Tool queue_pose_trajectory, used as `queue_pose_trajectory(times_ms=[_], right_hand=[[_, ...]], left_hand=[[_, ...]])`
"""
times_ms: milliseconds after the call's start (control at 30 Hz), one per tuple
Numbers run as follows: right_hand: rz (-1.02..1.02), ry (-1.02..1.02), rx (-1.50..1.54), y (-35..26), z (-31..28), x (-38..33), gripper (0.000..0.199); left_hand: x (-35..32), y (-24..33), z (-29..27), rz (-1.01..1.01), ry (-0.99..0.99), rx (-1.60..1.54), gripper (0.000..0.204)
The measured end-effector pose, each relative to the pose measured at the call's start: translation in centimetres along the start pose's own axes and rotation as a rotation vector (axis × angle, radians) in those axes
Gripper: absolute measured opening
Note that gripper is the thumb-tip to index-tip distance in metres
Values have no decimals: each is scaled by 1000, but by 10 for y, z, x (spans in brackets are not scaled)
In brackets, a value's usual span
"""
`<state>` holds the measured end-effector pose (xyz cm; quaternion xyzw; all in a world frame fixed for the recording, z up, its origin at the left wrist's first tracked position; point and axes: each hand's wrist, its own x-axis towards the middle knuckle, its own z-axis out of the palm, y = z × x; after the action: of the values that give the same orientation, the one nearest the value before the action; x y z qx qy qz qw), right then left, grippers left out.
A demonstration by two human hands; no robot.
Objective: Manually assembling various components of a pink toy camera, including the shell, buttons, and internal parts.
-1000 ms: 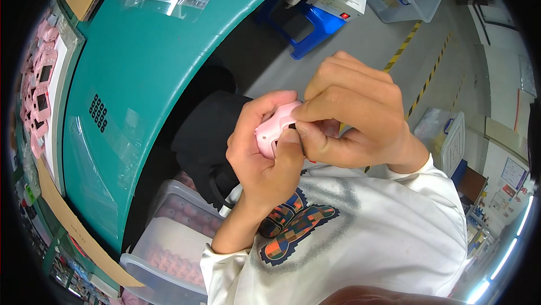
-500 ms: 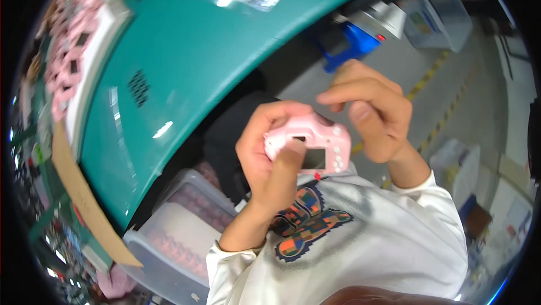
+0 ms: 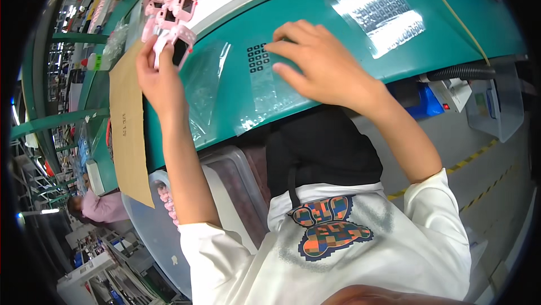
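At the far left of the bench, my left hand (image 3: 160, 76) is closed around a pink toy camera (image 3: 183, 43) with a dark screen. It is right beside a group of similar pink toy cameras (image 3: 189, 3) on a white board, and the overlap partly hides where the held one ends. My right hand (image 3: 318, 60) hovers over the green bench, thumb and index finger apart with nothing visible between them. Those fingertips are next to a patch of small black square stickers (image 3: 258, 58) on a clear sheet.
A larger clear sheet of black stickers (image 3: 375, 9) lies on the green bench (image 3: 451, 40). Brown cardboard (image 3: 128, 130) borders the left side. Below the bench edge stand clear plastic bins (image 3: 239, 178) with pink parts. Another person in pink (image 3: 101, 206) is at the far left.
My left hand has moved from in front of my chest to the far left with the toy camera. My right hand has swung forward over the bench, beside the stickers. The view has shifted.
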<state>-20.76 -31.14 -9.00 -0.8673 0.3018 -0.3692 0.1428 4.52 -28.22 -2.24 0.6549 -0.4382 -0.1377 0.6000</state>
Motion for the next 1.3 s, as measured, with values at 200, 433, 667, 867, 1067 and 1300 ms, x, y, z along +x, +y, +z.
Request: queue_pose_trajectory(times_ms=[200,433,667,867,1067,1300], right_hand=[[-87,-35,-39,-7,31,17,24],[-86,-148,-37,-4,24,13,21],[-71,-152,-18,-8,27,17,17],[-75,-158,13,-6,28,15,15],[-66,-186,59,-4,27,17,16],[-122,-250,159,-3,23,12,20]], left_hand=[[95,-76,-24,135,90,279,44],[137,-92,-32,219,168,574,47],[142,-123,-43,100,40,628,48],[136,-137,-26,235,65,752,46],[58,-65,-21,374,152,518,31],[-118,-2,-20,358,-171,186,5]])
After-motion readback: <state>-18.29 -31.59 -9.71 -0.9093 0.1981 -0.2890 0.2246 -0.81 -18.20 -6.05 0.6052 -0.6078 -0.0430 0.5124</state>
